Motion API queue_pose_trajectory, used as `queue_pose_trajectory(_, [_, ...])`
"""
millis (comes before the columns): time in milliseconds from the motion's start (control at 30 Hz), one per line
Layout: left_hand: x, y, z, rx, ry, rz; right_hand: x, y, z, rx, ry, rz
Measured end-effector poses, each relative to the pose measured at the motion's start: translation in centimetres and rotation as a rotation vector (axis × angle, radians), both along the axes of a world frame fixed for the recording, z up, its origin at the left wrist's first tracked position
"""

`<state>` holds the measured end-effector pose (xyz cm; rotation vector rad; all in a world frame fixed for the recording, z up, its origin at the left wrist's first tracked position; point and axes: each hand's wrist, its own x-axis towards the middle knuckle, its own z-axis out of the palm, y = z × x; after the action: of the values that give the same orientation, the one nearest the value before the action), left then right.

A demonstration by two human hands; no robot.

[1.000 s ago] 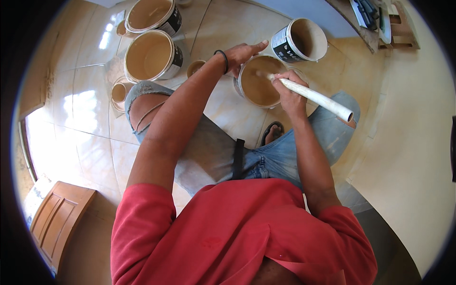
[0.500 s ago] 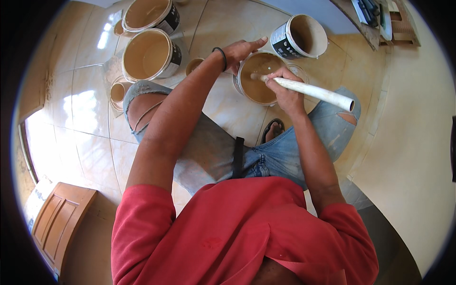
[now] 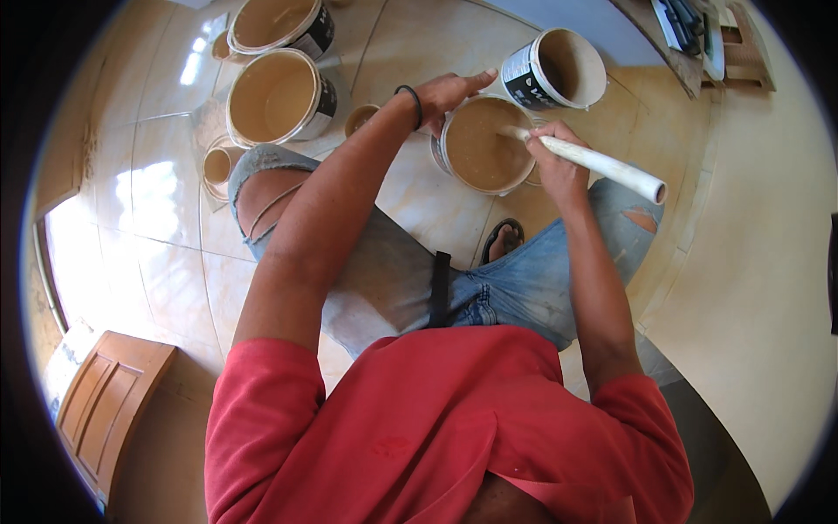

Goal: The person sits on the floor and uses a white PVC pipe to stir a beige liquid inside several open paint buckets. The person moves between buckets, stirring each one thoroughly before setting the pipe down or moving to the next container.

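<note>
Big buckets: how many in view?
4: middle bucket, at the left hand; right bucket, beyond it to the right; near-left bucket; far-left bucket, behind that one, cut by the top edge. Others may be out of frame.

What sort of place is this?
Probably an indoor room, perhaps in a home, serving as a work area. It has a shiny tiled floor and a panelled wooden piece at the lower left, while several white tubs stand around the person.

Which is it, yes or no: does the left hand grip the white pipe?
No, the right hand alone grips the white pipe.
</note>
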<state>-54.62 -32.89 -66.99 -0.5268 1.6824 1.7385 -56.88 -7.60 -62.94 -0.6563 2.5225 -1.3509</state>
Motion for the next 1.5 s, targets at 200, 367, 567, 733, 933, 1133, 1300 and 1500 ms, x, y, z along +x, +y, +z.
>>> queue_pose_trajectory(200, [0.0,-0.1,0.4,0.015,-0.010,0.003,1.1,-0.3,-0.3,-0.034,-0.350,0.051])
queue_pose_trajectory(367, [-0.1,-0.2,0.5,0.027,-0.026,-0.004,0.9,2.3,-0.1,0.015,-0.326,0.027])
queue_pose_trajectory(567, [0.0,0.0,0.5,0.021,-0.002,0.005,0.5,0.3,-0.7,-0.113,-0.089,-0.017])
queue_pose_trajectory(733, [0.0,-0.4,0.8,-0.003,0.014,-0.040,1.2,0.5,0.4,0.016,-0.359,0.092])
queue_pose_trajectory(933, [0.2,0.2,1.0,0.015,-0.022,0.058,0.7,1.4,0.4,-0.026,-0.175,-0.066])
queue_pose_trajectory(1133, [0.1,-0.4,1.2,0.007,-0.020,-0.040,1.3,0.3,0.3,0.012,-0.333,0.076])
queue_pose_trajectory(1300, [0.1,0.0,1.8,0.007,-0.044,0.025,0.9,2.7,0.6,0.031,-0.315,-0.034])
queue_pose_trajectory(1500, [-0.3,-0.2,2.1,-0.020,-0.069,-0.012,0.9,-0.1,0.1,-0.046,-0.232,0.060])
